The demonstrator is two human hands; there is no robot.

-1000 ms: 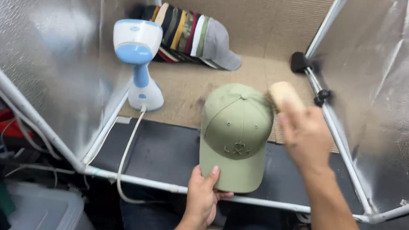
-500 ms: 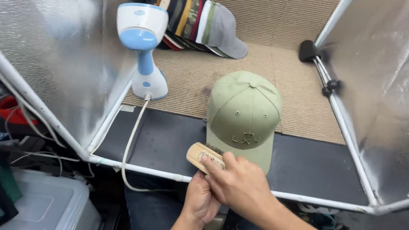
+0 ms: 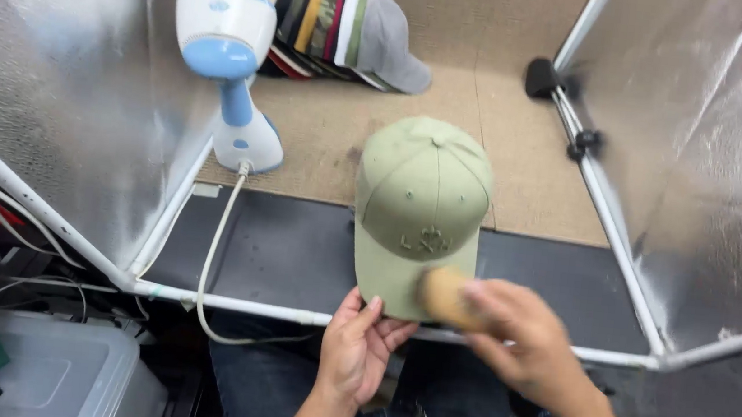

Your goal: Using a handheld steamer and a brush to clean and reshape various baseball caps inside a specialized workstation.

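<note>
An olive green baseball cap (image 3: 422,195) sits with its brim toward me, half on the tan mat and half on the dark strip. My left hand (image 3: 358,343) pinches the front edge of the brim from below. My right hand (image 3: 521,341) grips a small wooden brush (image 3: 446,297), blurred by motion, lying against the right side of the brim.
A white and blue garment steamer (image 3: 226,68) stands at the left on the tan mat (image 3: 333,132), its cord (image 3: 212,257) trailing over the white frame pipe (image 3: 235,302). A row of stacked caps (image 3: 334,24) lies at the back. Silver foil walls (image 3: 49,69) close in both sides.
My right hand has carried the brush from the cap's far right side, across to the brim's left edge, and now back onto the right of the brim. The left hand stays on the brim.
</note>
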